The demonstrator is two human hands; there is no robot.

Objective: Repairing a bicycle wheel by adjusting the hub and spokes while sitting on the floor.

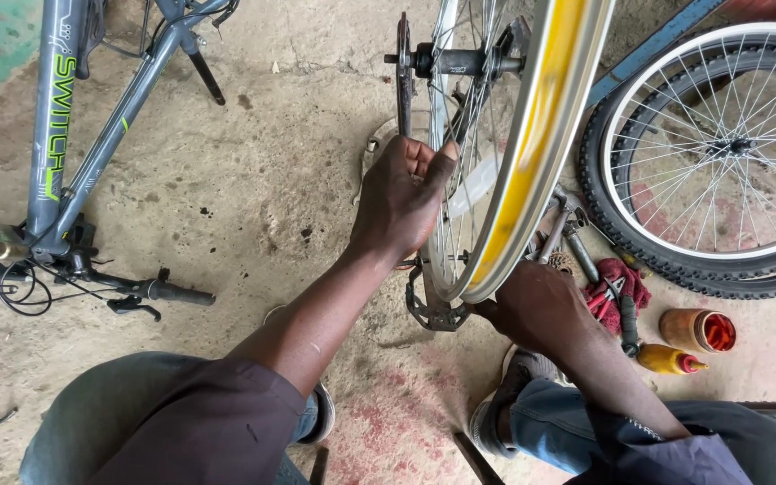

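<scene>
Left hand (400, 199): centre of the frame, fingers curled in narrow among the spokes (460, 135) of the bare rim, thumb against the rim's inner edge; just what the fingertips pinch cannot be told.
Right hand (539, 308): lower right of centre, closed on the low edge of the rim where it nears the floor; the fingers are hidden behind the rim.
Rim (532, 153): silver with a yellow strip in its channel, no tyre, standing upright and running from top centre down to mid-frame between the two hands.
Hub (460, 61): top centre, dark axle with a disc (403, 76) on its left end.
Chainring (431, 310): on the floor just under the rim's low edge, near the right hand.
Tools (568, 238): wrenches and red-handled pliers on a red rag (617, 287), right of the rim.
Bottles (671, 359): lower right, a yellow one lying down and an orange jar (698, 330) beside it.
Second wheel (702, 144): upper right, tyre on, lying flat.
Frame (56, 126): grey bicycle frame, upper left, handlebar (154, 292) below it.
Floor (253, 180): rough, stained concrete.
</scene>
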